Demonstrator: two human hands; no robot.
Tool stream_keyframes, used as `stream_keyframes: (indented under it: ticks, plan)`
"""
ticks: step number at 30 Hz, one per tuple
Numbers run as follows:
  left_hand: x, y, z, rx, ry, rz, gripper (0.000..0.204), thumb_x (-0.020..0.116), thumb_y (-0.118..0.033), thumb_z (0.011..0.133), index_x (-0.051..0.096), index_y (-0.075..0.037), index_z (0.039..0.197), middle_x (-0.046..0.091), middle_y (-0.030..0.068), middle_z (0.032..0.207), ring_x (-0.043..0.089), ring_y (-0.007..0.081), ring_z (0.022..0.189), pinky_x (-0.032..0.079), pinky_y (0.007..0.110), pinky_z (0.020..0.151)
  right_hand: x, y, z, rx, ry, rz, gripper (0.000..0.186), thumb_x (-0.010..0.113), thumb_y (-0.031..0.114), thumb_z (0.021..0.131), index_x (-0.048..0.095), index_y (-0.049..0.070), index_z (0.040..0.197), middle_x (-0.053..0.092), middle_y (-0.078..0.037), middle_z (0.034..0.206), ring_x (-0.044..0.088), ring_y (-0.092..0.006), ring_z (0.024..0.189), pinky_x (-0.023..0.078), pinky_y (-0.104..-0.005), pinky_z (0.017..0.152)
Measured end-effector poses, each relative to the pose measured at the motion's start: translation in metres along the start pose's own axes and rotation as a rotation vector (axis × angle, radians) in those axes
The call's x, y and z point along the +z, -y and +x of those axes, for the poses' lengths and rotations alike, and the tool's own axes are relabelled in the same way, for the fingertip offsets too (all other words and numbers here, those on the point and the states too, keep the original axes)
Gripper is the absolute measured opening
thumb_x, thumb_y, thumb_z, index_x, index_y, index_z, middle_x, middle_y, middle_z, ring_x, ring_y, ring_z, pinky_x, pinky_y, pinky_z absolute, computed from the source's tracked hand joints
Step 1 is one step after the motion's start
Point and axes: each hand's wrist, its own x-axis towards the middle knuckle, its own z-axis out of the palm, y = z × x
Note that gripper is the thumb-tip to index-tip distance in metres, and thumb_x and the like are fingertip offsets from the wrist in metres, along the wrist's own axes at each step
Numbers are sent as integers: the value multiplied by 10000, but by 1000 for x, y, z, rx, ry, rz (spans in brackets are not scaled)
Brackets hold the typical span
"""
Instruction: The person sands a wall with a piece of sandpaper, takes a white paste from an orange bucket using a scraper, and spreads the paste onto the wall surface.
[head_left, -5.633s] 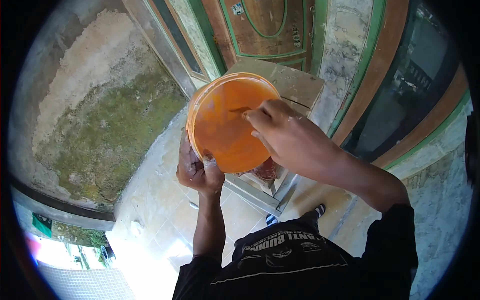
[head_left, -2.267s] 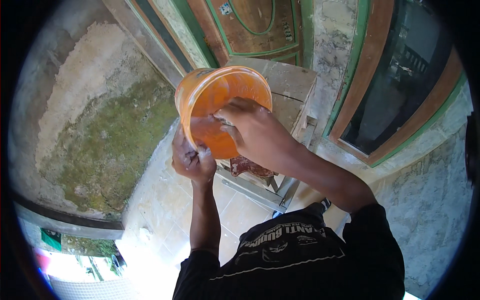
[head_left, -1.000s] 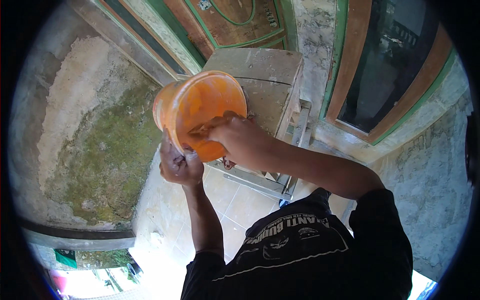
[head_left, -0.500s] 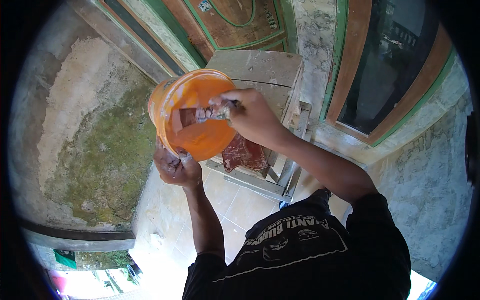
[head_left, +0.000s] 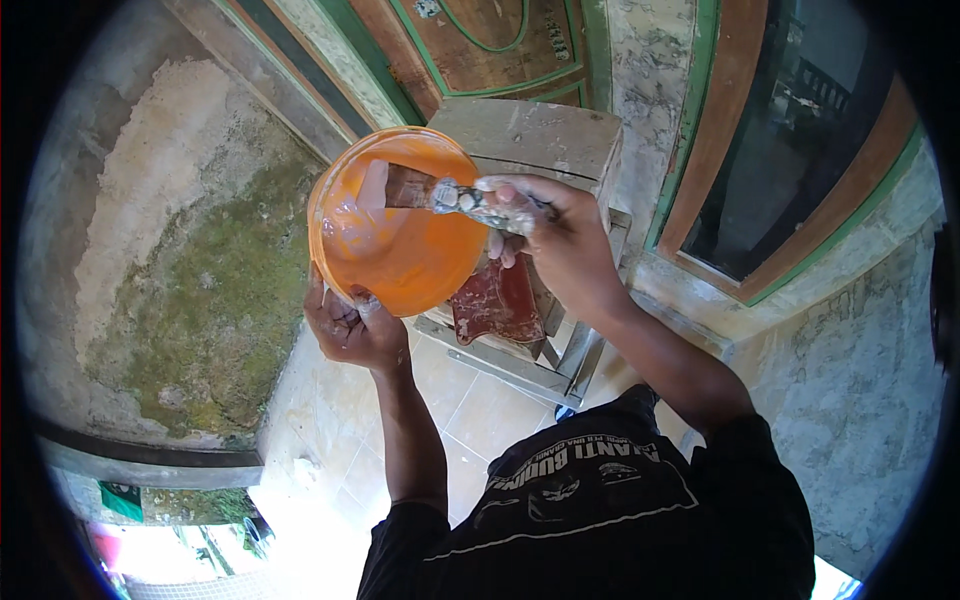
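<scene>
My left hand (head_left: 357, 328), smeared with pale residue, grips the lower rim of an orange bucket (head_left: 440, 268). The bucket is tilted so that its mouth faces me, and pale pinkish paste (head_left: 345, 232) smears its inner wall and bottom. My right hand (head_left: 560, 225) is closed around the crusted handle of a putty knife (head_left: 410, 188). Its flat blade extends over the bucket's mouth, with a pinkish layer of paste along the wide end. Whether the blade touches the inner wall, I cannot tell.
Beyond the bucket stands a worn wooden table (head_left: 540, 130). A dark red, paste-stained board (head_left: 497, 305) lies below the bucket, by a wooden frame (head_left: 510, 362). A mossy wall (head_left: 200, 310) is at left, a green-edged door (head_left: 490, 50) ahead, and a framed window (head_left: 790, 150) at right.
My right hand has drawn back slightly to the right, and the putty knife's blade is higher in the bucket's mouth. The bucket has shifted slightly up and right in view.
</scene>
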Motion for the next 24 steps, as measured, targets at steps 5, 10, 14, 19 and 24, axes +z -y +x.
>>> stream_keyframes:
  ticks: [5,10,14,19,24]
  plan:
    - [0,1,0,13,-22,4,418,568,-121,892,395,127,1181,603,261,1014,636,212,858,502,260,722,-12,-1,-3,277,-18,438,284,504,177,941,546,-73,1071,624,-128,888,610,-181,602,522,-262,525]
    - [3,3,2,-55,-16,-24,404,562,-108,893,397,124,1180,603,259,1019,634,217,866,505,270,742,-18,-8,-4,564,-25,656,342,497,279,939,508,-25,1094,614,-124,936,634,-190,728,571,-263,625]
    - [5,-1,1,-122,15,-56,417,566,-99,889,393,126,1194,598,256,1044,627,215,905,500,277,772,-17,-10,-8,665,-126,576,400,483,347,932,480,-8,1116,612,-129,942,650,-211,821,587,-277,706]
    - [6,4,3,-108,31,-54,393,523,-6,861,398,132,1207,609,223,1038,622,192,913,494,271,786,-25,-11,-13,748,17,381,461,451,416,931,484,-21,1075,622,-142,875,672,-233,726,593,-288,657]
    - [15,-4,8,-139,14,-121,394,448,68,818,413,120,1207,619,200,1016,622,173,892,493,264,780,-24,-12,-15,644,300,28,450,452,417,937,460,-5,1091,635,-137,762,645,-173,584,508,-234,465]
